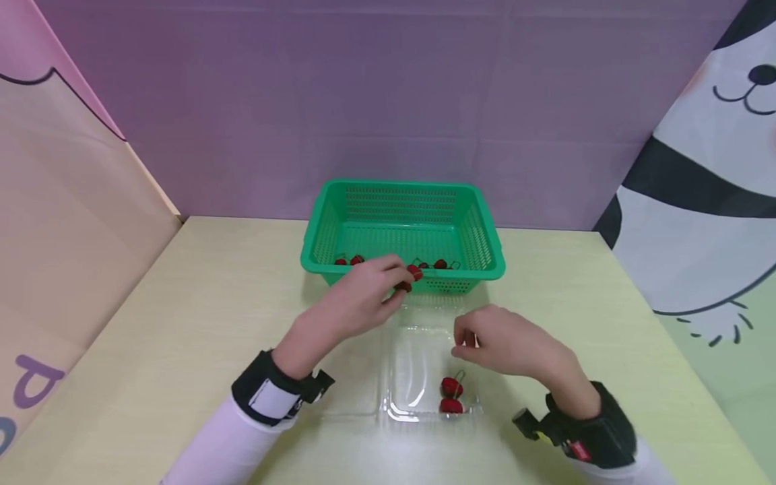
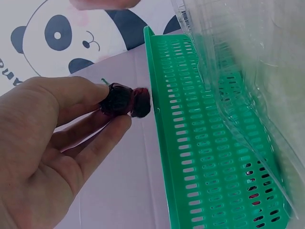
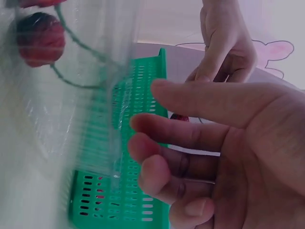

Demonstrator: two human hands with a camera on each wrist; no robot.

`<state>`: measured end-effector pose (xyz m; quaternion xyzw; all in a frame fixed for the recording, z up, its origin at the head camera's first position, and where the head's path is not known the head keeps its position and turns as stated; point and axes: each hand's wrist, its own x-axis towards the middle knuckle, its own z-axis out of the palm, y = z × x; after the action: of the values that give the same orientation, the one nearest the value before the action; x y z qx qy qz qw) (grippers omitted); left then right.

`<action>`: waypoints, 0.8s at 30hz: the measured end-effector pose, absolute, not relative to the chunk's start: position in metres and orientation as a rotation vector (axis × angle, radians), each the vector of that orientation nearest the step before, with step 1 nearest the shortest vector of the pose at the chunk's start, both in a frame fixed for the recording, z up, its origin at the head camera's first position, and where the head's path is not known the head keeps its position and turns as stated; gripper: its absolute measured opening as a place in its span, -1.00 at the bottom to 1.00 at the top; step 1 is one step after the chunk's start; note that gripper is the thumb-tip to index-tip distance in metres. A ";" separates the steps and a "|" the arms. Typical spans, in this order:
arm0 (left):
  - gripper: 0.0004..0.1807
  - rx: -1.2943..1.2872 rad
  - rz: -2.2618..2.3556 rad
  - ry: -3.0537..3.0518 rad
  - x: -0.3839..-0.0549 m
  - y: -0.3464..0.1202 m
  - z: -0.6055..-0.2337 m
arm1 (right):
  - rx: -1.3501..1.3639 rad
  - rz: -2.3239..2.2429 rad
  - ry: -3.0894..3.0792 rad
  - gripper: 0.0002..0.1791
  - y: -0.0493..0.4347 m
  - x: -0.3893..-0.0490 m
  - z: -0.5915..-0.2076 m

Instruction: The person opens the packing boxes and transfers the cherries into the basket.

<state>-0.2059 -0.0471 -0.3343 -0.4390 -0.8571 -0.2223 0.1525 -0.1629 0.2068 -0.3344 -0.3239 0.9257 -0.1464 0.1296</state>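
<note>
My left hand (image 1: 356,300) pinches a pair of dark red cherries (image 2: 119,100) between thumb and fingers, in front of the near rim of the green basket (image 1: 313,236). A bit of green stem shows above them in the left wrist view. My right hand (image 1: 512,340) is over the right side of a clear plastic box (image 1: 412,364), fingers loosely bent and nothing between them. Inside that box, near its front right corner, lie two red cherries (image 1: 451,386) with their thin green stems joined.
More cherries (image 1: 440,264) lie along the near side of the basket floor, partly hidden by the rim. The box's clear lid (image 1: 348,384) lies folded out to the left on the pale wooden table (image 1: 200,303). A purple cloth wall (image 1: 388,87) stands behind the basket.
</note>
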 end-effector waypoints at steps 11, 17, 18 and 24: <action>-0.86 -1.103 -0.686 -2.441 -0.209 -0.053 -0.336 | -1.033 -0.301 2.601 -0.87 0.201 -0.151 -0.328; -0.86 -0.984 -0.748 -2.383 -0.214 -0.055 -0.340 | -1.055 -0.257 2.546 -0.82 0.199 -0.152 -0.332; -0.86 -0.965 -0.766 -2.366 -0.215 -0.055 -0.341 | -1.055 -0.250 2.542 -0.80 0.198 -0.152 -0.332; -0.85 -0.856 -0.866 -2.314 -0.218 -0.058 -0.345 | -1.099 -0.233 2.519 -0.77 0.196 -0.153 -0.337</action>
<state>-0.2183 -0.0579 -0.3448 -0.3161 -0.8545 -0.3197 0.2602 -0.1532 0.1955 -0.3373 -0.3911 0.8965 -0.0829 0.1907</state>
